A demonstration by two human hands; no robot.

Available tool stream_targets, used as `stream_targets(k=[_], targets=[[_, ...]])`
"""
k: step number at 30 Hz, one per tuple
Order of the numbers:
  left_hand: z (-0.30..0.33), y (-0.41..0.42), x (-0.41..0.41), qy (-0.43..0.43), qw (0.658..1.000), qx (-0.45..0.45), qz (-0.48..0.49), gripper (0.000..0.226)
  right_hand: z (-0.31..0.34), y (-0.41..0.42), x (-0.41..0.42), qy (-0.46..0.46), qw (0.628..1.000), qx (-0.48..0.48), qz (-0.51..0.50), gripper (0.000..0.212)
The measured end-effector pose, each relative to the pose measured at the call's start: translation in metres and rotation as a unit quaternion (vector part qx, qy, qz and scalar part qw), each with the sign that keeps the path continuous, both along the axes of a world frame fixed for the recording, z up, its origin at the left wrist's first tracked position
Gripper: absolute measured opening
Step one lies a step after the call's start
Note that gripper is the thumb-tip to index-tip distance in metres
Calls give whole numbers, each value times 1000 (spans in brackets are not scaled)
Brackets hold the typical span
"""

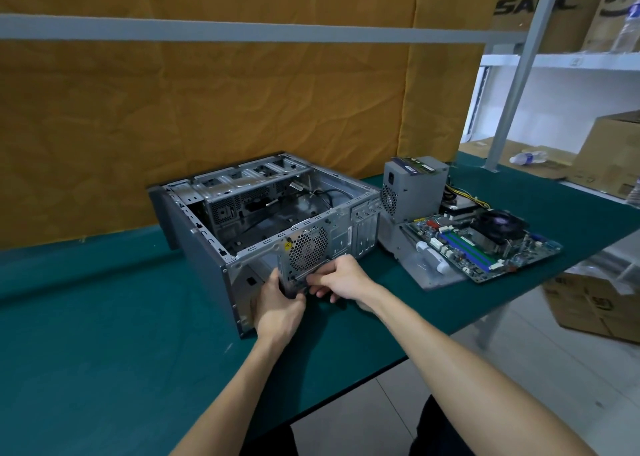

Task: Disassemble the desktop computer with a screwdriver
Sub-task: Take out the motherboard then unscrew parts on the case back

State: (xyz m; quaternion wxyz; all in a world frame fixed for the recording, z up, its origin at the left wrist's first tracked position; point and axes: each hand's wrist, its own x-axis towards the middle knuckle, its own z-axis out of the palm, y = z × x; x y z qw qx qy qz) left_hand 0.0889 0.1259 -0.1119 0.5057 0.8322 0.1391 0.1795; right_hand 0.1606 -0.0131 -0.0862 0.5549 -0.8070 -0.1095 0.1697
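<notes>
The computer case (242,220) lies on its side on the green bench (104,317), open top up, its rear panel turned toward me, and the round rear fan grille (307,249) sits in that near face just above both my hands. My left hand (277,303) curls around the lower left corner of the fan housing from below, fingers wrapped on a dark part there; my right hand (341,277) comes in from the right and pinches at the lower edge of the same spot, fingertips touching the left hand's. I see no screwdriver in either hand. The fan's axis points straight out toward me, so I judge the piece has to come inward or downward, with both hands equally close. The power supply (414,187) and motherboard (485,244) already lie out to the right.
</notes>
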Motion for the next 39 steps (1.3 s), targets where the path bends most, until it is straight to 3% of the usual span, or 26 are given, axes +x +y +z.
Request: stream_targets(k=[5,9,16,20,23,25,29,31,34,39], targets=[[-1,0,0,-8,1000,1,0,37,2,4,-2,67,995,32,-60,12],[-1,0,1,-5,1000,0,-1,36,9,3,-5,133,991,29,-13,24],[-2,0,0,-11,1000,-18,-8,35,6,6,-5,98,992,50,-63,5],[-2,0,1,-10,1000,-17,-5,32,4,6,-7,85,992,51,-72,9],[-2,-1,1,-9,1000,-6,2,27,1,-5,-10,28,998,3,-61,3],[-2,0,2,2,1000,3,10,21,0,-23,-7,-46,992,-35,-110,10],[-4,1,3,20,1000,14,13,24,7,-77,12,-200,917,-232,-256,12],[-5,1,4,22,1000,14,13,21,9,-98,26,-207,872,-349,-275,16],[-7,2,7,26,1000,-5,3,21,6,-116,43,-202,834,-440,-265,19],[-11,3,9,10,1000,-19,9,19,-1,-129,61,-180,841,-438,-260,14]])
